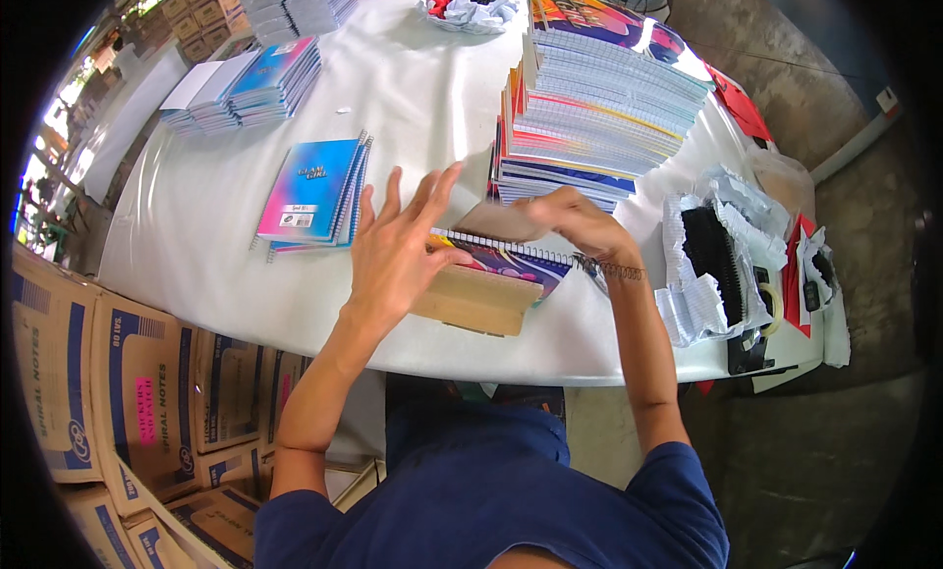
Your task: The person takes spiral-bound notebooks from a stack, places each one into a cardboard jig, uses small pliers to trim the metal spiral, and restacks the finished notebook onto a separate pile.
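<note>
A spiral notebook [511, 261] with a dark, colourful cover stands tilted at the table's front, its brown card back [481, 302] toward me. Black wire coil runs along its top edge, and a loose coil end [624, 271] sticks out to the right by my wrist. My left hand [398, 245] has its fingers spread, with the thumb resting on the notebook's left top edge. Over the right part of the binding is my right hand [580, 223], fingers curled and smeared by motion. A brownish blurred shape [501, 221] lies beside its fingertips; I cannot tell what it is.
A tall stack of spiral notebooks [609, 108] rises beyond my right hand. Blue-pink notebooks [312, 191] lie left, with more stacks [280, 78] behind. Wrapped black coils [709, 260] and a tape roll [771, 309] sit at right. Cartons [147, 392] are piled below left.
</note>
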`<state>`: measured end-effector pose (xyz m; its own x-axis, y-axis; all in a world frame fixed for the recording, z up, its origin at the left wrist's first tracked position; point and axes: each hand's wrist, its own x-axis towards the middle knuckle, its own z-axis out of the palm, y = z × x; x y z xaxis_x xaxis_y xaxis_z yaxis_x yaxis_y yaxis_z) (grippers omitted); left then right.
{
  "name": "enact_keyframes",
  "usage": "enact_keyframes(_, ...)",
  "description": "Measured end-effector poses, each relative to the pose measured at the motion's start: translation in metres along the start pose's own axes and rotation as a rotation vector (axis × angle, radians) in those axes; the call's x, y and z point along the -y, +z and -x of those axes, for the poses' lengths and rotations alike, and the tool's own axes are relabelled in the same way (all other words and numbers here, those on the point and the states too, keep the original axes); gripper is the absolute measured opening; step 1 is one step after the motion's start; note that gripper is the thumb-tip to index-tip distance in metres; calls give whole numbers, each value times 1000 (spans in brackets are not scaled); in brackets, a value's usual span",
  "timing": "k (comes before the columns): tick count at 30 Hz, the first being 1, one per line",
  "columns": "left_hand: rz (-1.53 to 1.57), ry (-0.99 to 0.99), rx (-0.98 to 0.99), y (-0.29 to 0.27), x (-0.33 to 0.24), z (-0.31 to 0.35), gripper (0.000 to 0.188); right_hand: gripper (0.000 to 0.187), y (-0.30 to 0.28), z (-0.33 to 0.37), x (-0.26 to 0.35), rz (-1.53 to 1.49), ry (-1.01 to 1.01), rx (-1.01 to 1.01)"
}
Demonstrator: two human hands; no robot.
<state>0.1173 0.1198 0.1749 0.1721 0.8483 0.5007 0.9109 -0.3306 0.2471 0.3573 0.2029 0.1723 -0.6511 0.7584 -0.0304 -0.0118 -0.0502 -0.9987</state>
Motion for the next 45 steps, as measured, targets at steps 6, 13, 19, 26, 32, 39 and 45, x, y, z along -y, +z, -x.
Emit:
enact_keyframes(6,252,-128,-101,3,10,7,110,54,-5,-26,-5,410,51,88)
enact_keyframes(13,1134,-357,-114,40,50,22,113,49,-7,-42,-23,261,-30,99)
enact_keyframes(19,1379,-513,-101,39,55,29,101,55,15,-35,0,118,-35,126)
enact_keyframes(26,1334,-448,-187,37,49,28,91,51,18,-52,-5,499,-6,110)
enact_keyframes(32,1311,-396,-80,37,58,33,80,52,28,-51,3,532,26,119)
enact_keyframes(39,1245,-264,278,14,66,-8,60,35,-39,2,-68,1071,-214,-72)
enact_keyframes(45,1044,-165,-376,-90,54,-39,56,76,-31,84,-87,1470,-29,-429)
